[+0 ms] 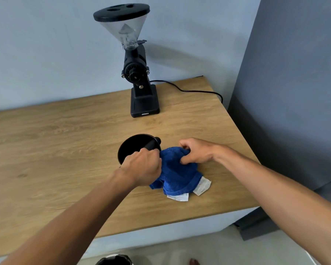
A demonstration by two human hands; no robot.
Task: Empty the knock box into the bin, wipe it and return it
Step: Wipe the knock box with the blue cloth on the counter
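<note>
Two bare forearms reach in from the bottom of the frame, over a dark round object on the floor at the lower edge, only partly in view. On the wooden counter, the black knock box stands a little right of centre, its open mouth toward the camera. The left hand is closed around the bar that spans the box's rim, knuckles up, covering the near side of the rim. Just to the right, touching the box, lies a crumpled blue cloth with two white labels poking out from its near edge. The right hand rests on the cloth's far end, fingers curled and pinching a fold of the fabric. Farther back on the counter, well apart from the box, stands a black coffee grinder with a clear funnel hopper and black lid; its cord trails right toward the counter's edge. A pale blue wall rises behind, and a grey panel stands to the right of the counter.
</note>
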